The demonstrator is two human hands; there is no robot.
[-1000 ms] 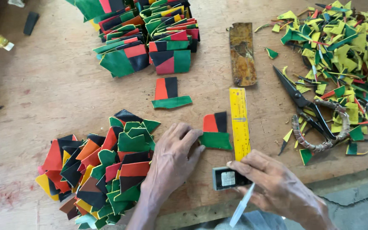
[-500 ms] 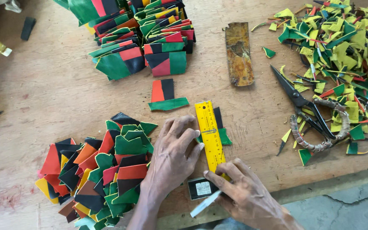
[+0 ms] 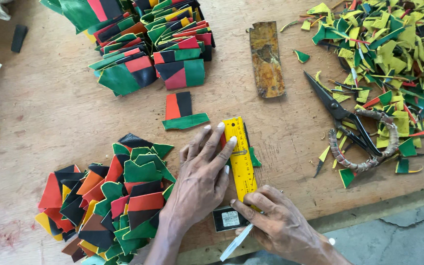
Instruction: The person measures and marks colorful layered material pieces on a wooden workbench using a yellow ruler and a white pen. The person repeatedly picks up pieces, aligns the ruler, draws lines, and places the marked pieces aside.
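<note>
The yellow ruler (image 3: 240,158) lies just below frame centre, its long axis running top to bottom with a slight lean, far end aimed at the upper middle. The left hand (image 3: 203,177) presses flat on it, fingers spread, covering a leather piece (image 3: 254,158) whose green corner peeks out right. The right hand (image 3: 281,225) grips a blade (image 3: 236,242) at the ruler's near end, close to the table edge (image 3: 369,208). Bare wood sits left; scissors (image 3: 352,126) lie right, piles above and lower left.
</note>
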